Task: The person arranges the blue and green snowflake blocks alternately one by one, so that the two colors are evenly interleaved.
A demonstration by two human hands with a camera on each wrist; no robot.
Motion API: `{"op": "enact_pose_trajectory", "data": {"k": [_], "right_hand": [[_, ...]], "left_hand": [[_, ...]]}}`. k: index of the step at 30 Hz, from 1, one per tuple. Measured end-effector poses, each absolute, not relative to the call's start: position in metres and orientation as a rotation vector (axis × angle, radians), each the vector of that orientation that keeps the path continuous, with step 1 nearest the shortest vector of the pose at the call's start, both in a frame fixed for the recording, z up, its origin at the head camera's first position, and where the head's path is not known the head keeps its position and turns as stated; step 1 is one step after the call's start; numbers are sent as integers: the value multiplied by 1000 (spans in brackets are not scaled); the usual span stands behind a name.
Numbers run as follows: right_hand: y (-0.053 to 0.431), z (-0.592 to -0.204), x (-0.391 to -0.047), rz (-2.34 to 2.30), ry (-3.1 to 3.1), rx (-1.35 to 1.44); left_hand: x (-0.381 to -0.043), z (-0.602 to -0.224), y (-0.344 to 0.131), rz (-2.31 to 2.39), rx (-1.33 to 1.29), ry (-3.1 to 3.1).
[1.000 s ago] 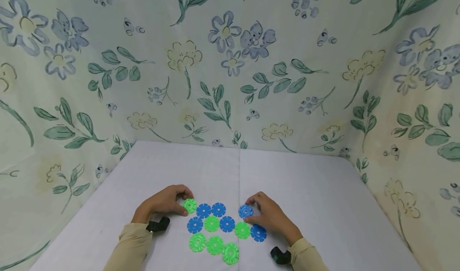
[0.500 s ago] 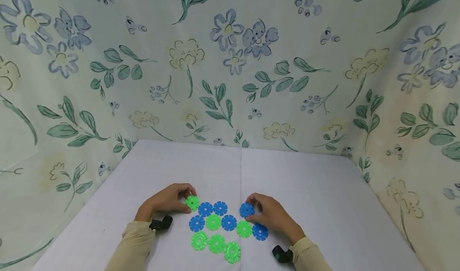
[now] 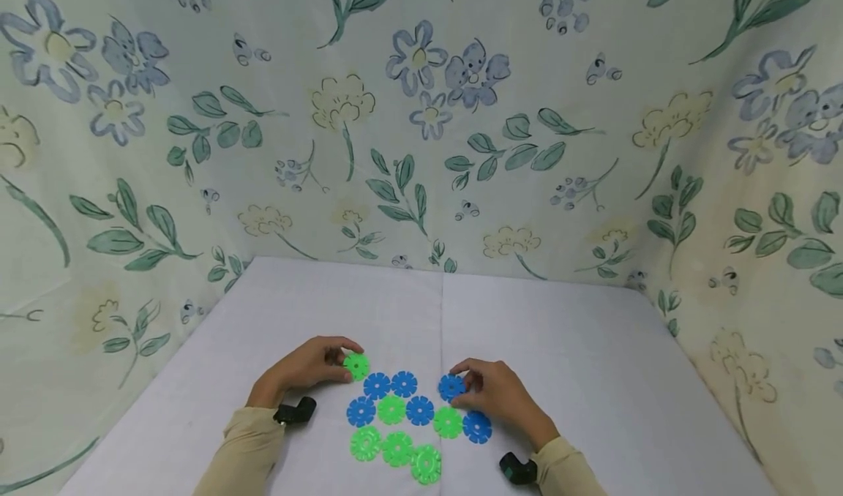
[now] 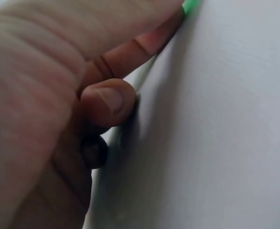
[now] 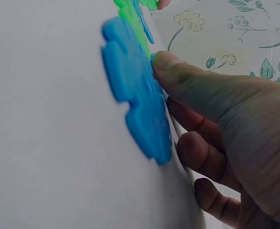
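In the head view, my left hand (image 3: 309, 362) holds a green notched plastic disc (image 3: 356, 366) by its edge between thumb and fingertips. A blue notched disc (image 3: 451, 387) is pinched between thumb and fingers of my right hand (image 3: 495, 392). Between the hands, a blue disc (image 3: 377, 385) and another blue disc (image 3: 404, 384) lie side by side. Below them runs a row of blue discs around a green disc (image 3: 391, 410). In the left wrist view only a sliver of green (image 4: 191, 5) shows past the fingers; the right wrist view shows a blue disc (image 5: 149, 124) near the thumb.
Several green discs lie nearest the person, among them a green disc (image 3: 397, 448). A green disc (image 3: 448, 423) and a blue disc (image 3: 477, 427) lie below the right hand. The white-covered table (image 3: 553, 335) meets a floral curtain (image 3: 421, 189) behind.
My left hand has shifted the green disc slightly away from the person and to the right, above the left blue disc. The right hand stays nearly in place with its blue disc.
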State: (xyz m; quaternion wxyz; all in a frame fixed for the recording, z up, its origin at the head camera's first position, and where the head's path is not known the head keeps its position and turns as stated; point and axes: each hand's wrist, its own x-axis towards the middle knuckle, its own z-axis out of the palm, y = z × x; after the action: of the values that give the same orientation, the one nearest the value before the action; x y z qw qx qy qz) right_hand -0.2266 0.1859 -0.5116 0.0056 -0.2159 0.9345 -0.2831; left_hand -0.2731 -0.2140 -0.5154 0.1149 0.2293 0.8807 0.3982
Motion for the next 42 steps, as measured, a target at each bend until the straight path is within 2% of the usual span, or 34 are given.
{"op": "enact_pose_trajectory", "data": {"k": [12,33,42], "right_hand": [[183,-512,-225,-1144,2844,-483],[187,-514,-228,-1417,2791,-337],[183,-506,-239,-1601,2747,-155]], "left_hand": [[-276,-517,-215,1199,662,2611],[-276,-507,-207,1411,399,2673],[-290,-505,-192,1497,386,2712]]}}
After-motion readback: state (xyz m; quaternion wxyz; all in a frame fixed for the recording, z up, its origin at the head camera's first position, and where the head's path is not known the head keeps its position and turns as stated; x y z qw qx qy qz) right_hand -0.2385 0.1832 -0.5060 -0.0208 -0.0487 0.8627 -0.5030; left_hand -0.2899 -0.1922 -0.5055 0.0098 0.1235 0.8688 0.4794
